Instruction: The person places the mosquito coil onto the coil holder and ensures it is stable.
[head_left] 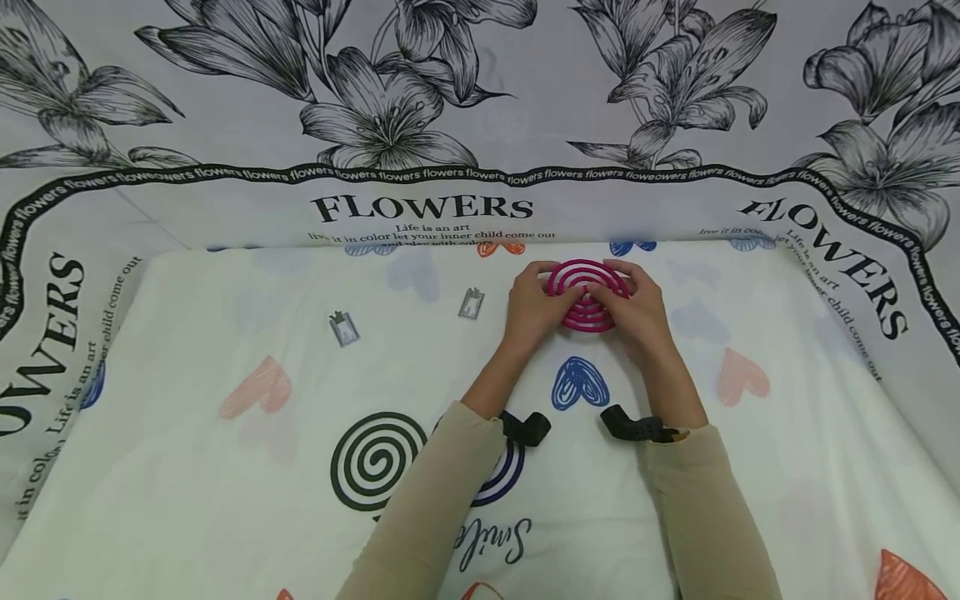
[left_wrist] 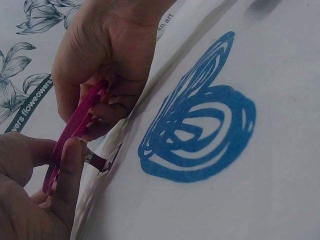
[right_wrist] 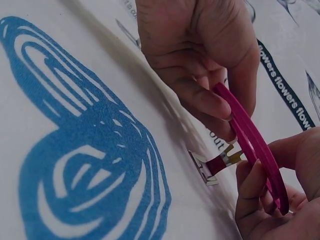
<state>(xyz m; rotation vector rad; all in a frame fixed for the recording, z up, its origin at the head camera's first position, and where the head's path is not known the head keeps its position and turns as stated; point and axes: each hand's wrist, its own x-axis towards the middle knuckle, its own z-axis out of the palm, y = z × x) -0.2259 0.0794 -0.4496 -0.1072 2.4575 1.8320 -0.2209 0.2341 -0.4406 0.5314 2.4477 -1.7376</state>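
A white cloth (head_left: 225, 517) is covering a broad, flat surface, and whether a bed or a table is bearing it cannot be told. Its print is showing blue and coral hearts (head_left: 580, 383) and upside-down "Smile" lettering (head_left: 495, 542) at lower centre. Two small metal stands are lying on it: a left one (head_left: 345, 328) at upper left, another (head_left: 471, 304) near upper centre. A dark green spiral coil (head_left: 378, 461) is lying below centre-left, with a navy spiral coil (head_left: 513, 483) just beside it, partly hidden. A third stand (right_wrist: 204, 169) is showing in the wrist views; its contact with the cloth is hard to tell.
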